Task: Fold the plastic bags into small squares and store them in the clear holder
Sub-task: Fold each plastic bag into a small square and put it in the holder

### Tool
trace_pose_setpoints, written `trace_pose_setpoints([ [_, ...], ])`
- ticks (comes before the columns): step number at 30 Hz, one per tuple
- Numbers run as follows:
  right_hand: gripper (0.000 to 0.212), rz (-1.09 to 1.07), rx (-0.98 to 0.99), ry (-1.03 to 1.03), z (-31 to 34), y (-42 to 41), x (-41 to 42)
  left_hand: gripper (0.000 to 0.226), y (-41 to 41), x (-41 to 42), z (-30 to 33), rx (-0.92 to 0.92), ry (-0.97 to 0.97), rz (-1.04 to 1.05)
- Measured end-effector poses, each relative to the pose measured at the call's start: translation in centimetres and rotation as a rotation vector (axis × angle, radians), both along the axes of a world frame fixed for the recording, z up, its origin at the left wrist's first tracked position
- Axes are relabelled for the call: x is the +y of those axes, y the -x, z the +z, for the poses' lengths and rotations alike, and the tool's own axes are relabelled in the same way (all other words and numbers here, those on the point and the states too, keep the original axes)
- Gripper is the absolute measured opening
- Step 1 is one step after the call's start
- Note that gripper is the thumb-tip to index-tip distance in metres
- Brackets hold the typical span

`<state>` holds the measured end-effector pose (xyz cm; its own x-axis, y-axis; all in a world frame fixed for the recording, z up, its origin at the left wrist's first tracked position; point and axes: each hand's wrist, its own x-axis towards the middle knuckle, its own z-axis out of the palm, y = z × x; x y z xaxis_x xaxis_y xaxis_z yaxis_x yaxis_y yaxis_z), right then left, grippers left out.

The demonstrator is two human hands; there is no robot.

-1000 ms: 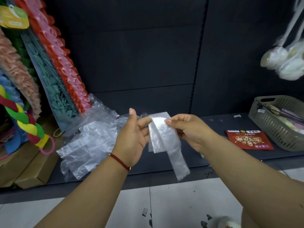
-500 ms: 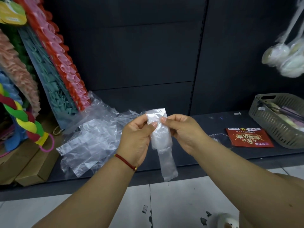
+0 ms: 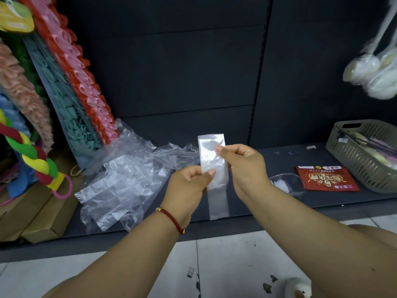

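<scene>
A clear plastic bag, folded into a narrow upright strip, hangs in the air above the dark shelf. My left hand pinches its lower left edge. My right hand pinches its upper right edge, thumb on the front. The strip's tail dangles below both hands. A loose pile of clear plastic bags lies on the shelf to the left. A clear holder lies on the shelf just right of my right wrist, partly hidden by it.
A red printed packet lies right of the holder, and a grey slotted basket stands at the far right. Colourful ruffled goods lean at the left above cardboard boxes. White items hang upper right. Tiled floor lies below.
The strip has been folded narrower and straightened upright. My left hand has slid down from the top to the strip's lower left edge, while my right hand stays near the top.
</scene>
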<state>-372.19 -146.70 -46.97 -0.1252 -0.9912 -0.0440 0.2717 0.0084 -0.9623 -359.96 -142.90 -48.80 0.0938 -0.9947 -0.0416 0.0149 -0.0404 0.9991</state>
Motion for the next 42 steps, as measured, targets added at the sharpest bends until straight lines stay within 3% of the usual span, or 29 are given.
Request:
trace_pose_setpoints([
  [2, 0.014, 0.019, 0.023, 0.001, -0.2, 0.1, -0.2, 0.035, -0.2, 0.1, -0.3, -0.070, -0.014, 0.009],
  [4, 0.014, 0.046, 0.088, -0.006, -0.1, 0.1, -0.1, 0.029, -0.4, 0.2, 0.0, -0.068, -0.028, 0.048],
  [9, 0.057, 0.181, 0.439, -0.276, 1.0, 0.9, 0.2, 0.014, -1.7, -0.1, 0.3, 0.028, -0.085, 0.145],
  [13, 0.076, 0.450, 0.437, -0.448, 1.1, 0.4, 1.0, 0.010, -2.1, -0.2, 0.9, 0.055, -0.091, 0.160],
  [16, 0.087, 0.499, 0.308, -0.456, 0.4, -0.1, 0.9, 0.008, -2.2, -0.2, 1.0, 0.057, -0.120, 0.140],
  [19, 0.081, 0.475, 0.203, -0.390, -0.1, -0.1, 0.5, 0.011, -2.2, -0.2, 0.9, 0.051, -0.179, 0.091],
  [23, 0.042, 0.537, 0.065, -0.256, -0.2, 0.0, 0.1, 0.020, -2.4, 0.0, 0.8, 0.033, -0.210, 0.056],
  [26, 0.025, 0.515, 0.115, -0.188, -0.1, 0.1, -0.1, 0.022, -2.3, 0.3, 0.8, -0.009, -0.222, 0.024],
  [32, 0.017, 0.466, 0.193, -0.114, -0.6, 0.1, -0.1, 0.012, -2.1, 0.6, 0.6, -0.069, -0.148, 0.025],
  [34, 0.019, 0.443, 0.190, -0.062, -0.7, 0.1, 0.0, 0.012, -2.0, 0.5, 0.7, -0.050, -0.152, 0.069],
  [37, 0.034, 0.426, 0.188, 0.017, -0.7, 0.2, 0.0, 0.028, -2.0, 0.3, 0.7, -0.002, -0.237, 0.090],
  [42, 0.054, 0.414, 0.428, 0.121, -0.9, 0.4, -0.1, 0.023, -2.3, -0.3, 1.5, 0.216, -0.408, 0.070],
])
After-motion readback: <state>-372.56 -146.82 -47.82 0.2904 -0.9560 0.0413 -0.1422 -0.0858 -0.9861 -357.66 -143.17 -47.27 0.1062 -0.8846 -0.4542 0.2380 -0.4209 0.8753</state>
